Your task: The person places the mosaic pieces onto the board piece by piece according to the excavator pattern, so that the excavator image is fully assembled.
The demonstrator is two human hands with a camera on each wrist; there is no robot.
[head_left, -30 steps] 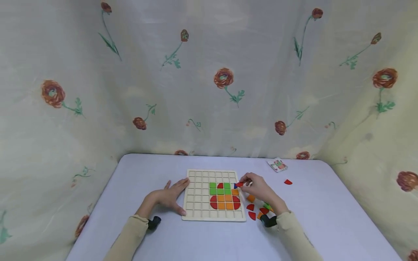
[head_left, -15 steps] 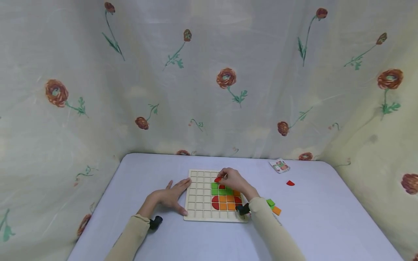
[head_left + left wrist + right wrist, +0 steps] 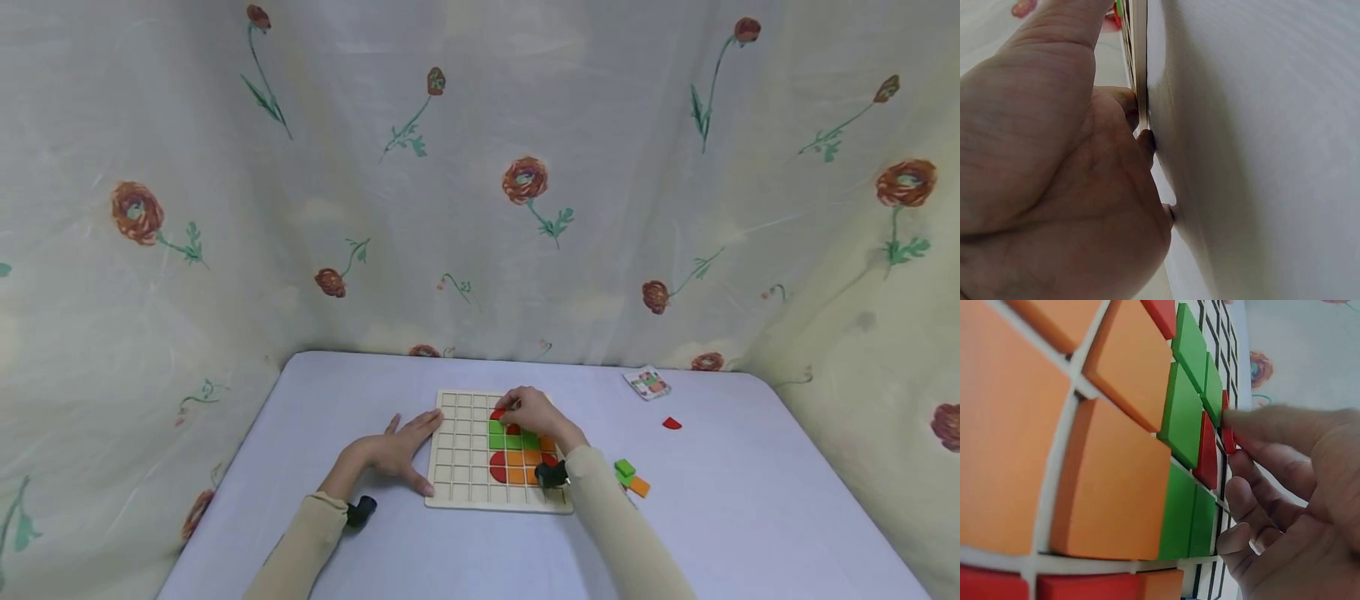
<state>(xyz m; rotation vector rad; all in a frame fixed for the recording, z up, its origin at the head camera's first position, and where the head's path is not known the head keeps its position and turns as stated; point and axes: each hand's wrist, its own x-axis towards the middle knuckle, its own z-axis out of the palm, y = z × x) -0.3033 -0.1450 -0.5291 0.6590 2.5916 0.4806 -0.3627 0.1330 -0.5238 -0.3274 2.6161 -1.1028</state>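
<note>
A pale gridded board [image 3: 459, 467] lies flat on the table. My left hand [image 3: 393, 454] rests at its left edge with fingers spread, the thumb on the near left corner. In the left wrist view the palm stands beside the board's edge [image 3: 1142, 62]. My right hand [image 3: 536, 412] reaches over the upper part of the board and pinches a red quarter-circle tile [image 3: 1228, 431] at a cell just beyond a green square tile [image 3: 1213, 390]. Below it on the grid sit more green tiles [image 3: 497, 441], orange squares [image 3: 515, 458] and red rounded tiles [image 3: 498, 473]. The right forearm hides some tiles.
A loose red tile [image 3: 672, 423] lies on the table to the right, with a patterned card [image 3: 647, 383] behind it. Loose green [image 3: 624, 468] and orange [image 3: 639, 487] tiles lie beside the right sleeve. A flowered curtain [image 3: 480, 317] hangs behind the table.
My right hand has moved left from the board's right edge to its upper middle, carrying the red tile, and has lowered it at a cell. The left hand stays at the board.
</note>
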